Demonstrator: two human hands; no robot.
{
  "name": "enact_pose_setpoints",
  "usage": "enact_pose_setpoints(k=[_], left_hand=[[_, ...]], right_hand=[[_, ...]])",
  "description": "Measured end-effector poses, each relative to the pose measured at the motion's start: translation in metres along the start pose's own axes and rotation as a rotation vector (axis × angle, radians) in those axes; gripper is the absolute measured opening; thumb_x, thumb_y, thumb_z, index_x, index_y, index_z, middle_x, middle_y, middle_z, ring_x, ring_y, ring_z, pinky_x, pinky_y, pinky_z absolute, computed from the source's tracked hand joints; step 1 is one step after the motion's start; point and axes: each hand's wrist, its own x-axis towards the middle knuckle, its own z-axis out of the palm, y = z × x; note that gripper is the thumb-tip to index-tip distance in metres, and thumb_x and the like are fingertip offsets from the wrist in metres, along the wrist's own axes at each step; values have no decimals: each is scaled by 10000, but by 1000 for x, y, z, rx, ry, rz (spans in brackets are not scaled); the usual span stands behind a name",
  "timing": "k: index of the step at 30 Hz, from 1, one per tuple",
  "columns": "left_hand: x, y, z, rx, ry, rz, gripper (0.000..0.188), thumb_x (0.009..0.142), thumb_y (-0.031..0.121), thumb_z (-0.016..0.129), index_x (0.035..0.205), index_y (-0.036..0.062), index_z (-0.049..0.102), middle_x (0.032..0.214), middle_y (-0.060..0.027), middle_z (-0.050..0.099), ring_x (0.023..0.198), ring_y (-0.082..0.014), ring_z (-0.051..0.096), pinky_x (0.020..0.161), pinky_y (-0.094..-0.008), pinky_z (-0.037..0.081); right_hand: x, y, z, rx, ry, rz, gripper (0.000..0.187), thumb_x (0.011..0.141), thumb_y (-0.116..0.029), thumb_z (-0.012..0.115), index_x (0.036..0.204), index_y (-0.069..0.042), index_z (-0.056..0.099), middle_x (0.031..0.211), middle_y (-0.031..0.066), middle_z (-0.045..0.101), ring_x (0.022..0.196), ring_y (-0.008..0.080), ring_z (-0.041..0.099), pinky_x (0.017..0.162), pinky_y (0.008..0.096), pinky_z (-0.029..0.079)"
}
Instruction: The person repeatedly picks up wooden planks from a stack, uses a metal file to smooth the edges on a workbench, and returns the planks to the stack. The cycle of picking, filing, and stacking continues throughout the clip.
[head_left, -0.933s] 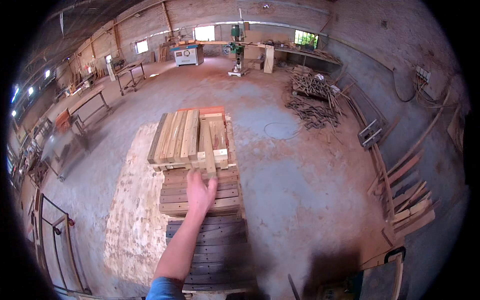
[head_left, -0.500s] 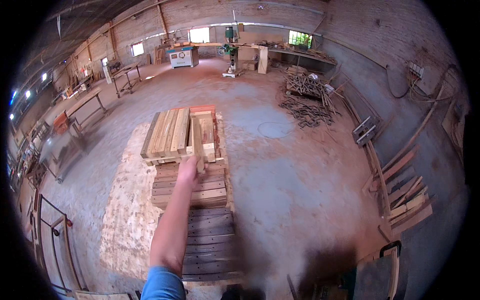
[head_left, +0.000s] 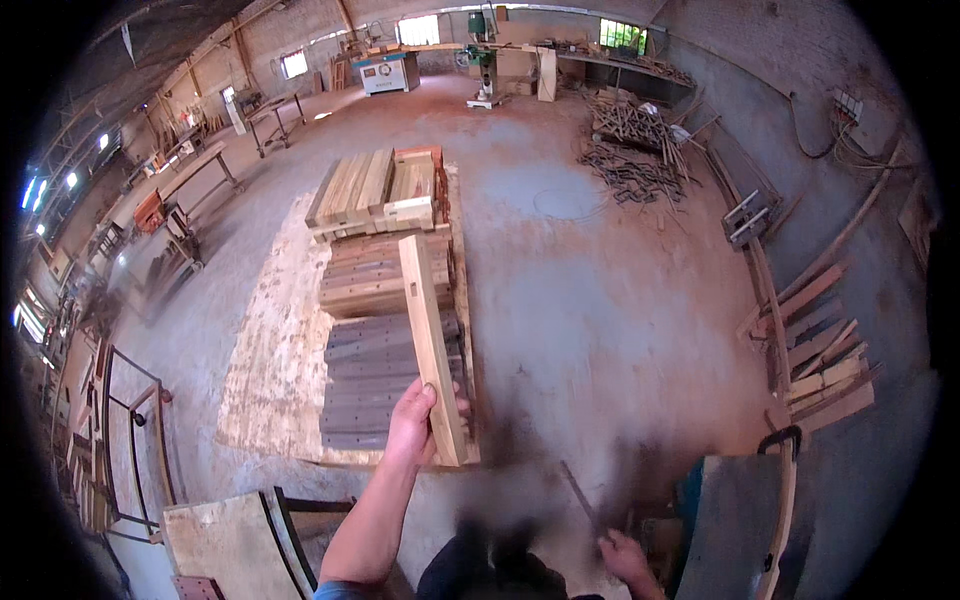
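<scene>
My left hand (head_left: pixel 410 420) is wrapped round the lower part of a light wooden bar (head_left: pixel 427 330), with a small hole near its top. The bar tilts up over a pile of dark drilled boards (head_left: pixel 365 365). Low on the right, my right hand (head_left: pixel 622 552) is closed round a thin dark rod-like tool (head_left: pixel 580 492); its kind is too small to make out. Beyond the dark boards lie a stack of reddish-brown drilled wooden pieces (head_left: pixel 360 275) and a stack of pale wooden bars (head_left: pixel 352 190), all on a flat wooden board (head_left: pixel 270 360).
A metal-framed rack (head_left: pixel 135 430) stands at left. Near me are a pale panel (head_left: pixel 225 545) and a dark-topped bench (head_left: pixel 735 530). Wood offcuts (head_left: pixel 830 375) lean at right; a scrap heap (head_left: pixel 635 140) lies farther back. A green drill press (head_left: pixel 482 65) stands far off.
My left hand has lifted the wooden bar off the pale stack and drawn it back toward me. My right hand with the thin tool has come into view.
</scene>
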Motion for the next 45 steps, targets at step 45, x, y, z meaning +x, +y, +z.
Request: enact_pose_setpoints(k=[45], left_hand=[[-583,-594,329,706,-742,-431,364,930,87,495,1288,37,448,882,-88,641,685,-159,635,548,-299,531]], right_hand=[[-654,498,108,841,632,514,409,934,-234,534,1304,-61,516,777,103,646,687,146,607,676,294,503]])
